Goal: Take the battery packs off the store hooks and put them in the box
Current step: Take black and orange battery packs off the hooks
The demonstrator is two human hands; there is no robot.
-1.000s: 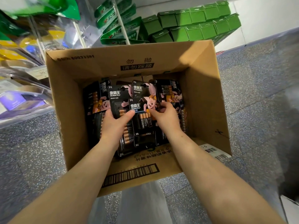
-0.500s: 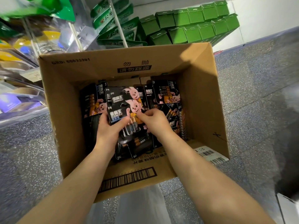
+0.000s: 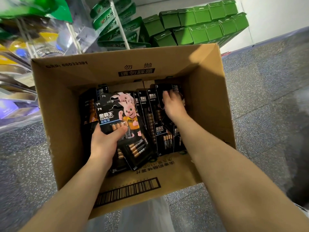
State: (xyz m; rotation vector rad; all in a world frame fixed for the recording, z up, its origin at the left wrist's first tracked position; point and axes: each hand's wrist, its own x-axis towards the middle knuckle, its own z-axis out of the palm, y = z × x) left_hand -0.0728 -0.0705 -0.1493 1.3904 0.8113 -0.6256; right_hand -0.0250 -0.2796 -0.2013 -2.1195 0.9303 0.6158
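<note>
left hand (image 3: 103, 144) grips battery packs (image 3: 117, 118) in box (image 3: 55, 114) | right hand (image 3: 173, 104) curled on far-right pack (image 3: 167, 89) - risk: loose stack slides, fans out

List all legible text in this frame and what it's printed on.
"DURACELL", "金霸王", "7号": front battery pack held by the left hand.
"金霸王": packs under the right hand and beside it.
"勿抛", "请勿踩踏": cardboard box far wall.
"60033391": box far wall, top left; prefix blurred.
Upside-down line and digits by the barcode on the near flap: unreadable.
Green packets on hooks: blurred.
</note>
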